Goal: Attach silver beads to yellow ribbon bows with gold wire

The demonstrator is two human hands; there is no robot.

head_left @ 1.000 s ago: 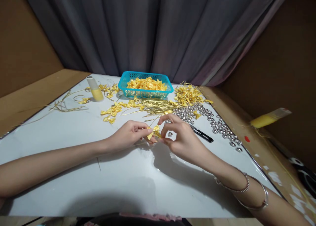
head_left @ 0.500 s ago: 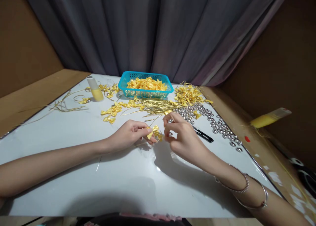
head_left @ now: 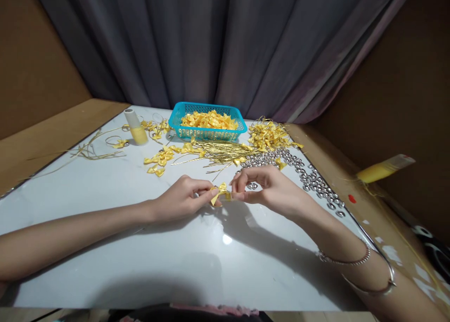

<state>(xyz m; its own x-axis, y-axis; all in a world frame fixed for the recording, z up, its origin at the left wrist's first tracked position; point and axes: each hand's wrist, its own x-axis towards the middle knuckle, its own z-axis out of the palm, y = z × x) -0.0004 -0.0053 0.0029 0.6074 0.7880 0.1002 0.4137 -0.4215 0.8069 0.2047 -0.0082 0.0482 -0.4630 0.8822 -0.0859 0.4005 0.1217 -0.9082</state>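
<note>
My left hand [head_left: 184, 196] is closed, its thumb and fingers pinching a yellow ribbon bow [head_left: 222, 189] above the white table. Close by on the bow's right side, my right hand [head_left: 269, 186] has its thumb and fingertips pressed together. What those fingertips hold is too small to make out. A bundle of gold cords [head_left: 225, 151] lies just beyond the hands, with loose yellow bows [head_left: 160, 158] to its left. Silver beads [head_left: 262, 159] are spread behind my right hand, which covers some of them.
A blue basket [head_left: 207, 133] of yellow bows stands at the back. Right of it is a pile of bows with cords [head_left: 269, 134]. A yellow thread cone [head_left: 137, 130] stands at left; another thread cone [head_left: 385, 168] is off the table's right edge.
My right hand has turned and its fingertips have closed together beside the bow. Its forearm now hides the black knife-like tool seen before. My left hand keeps hold of the bow.
</note>
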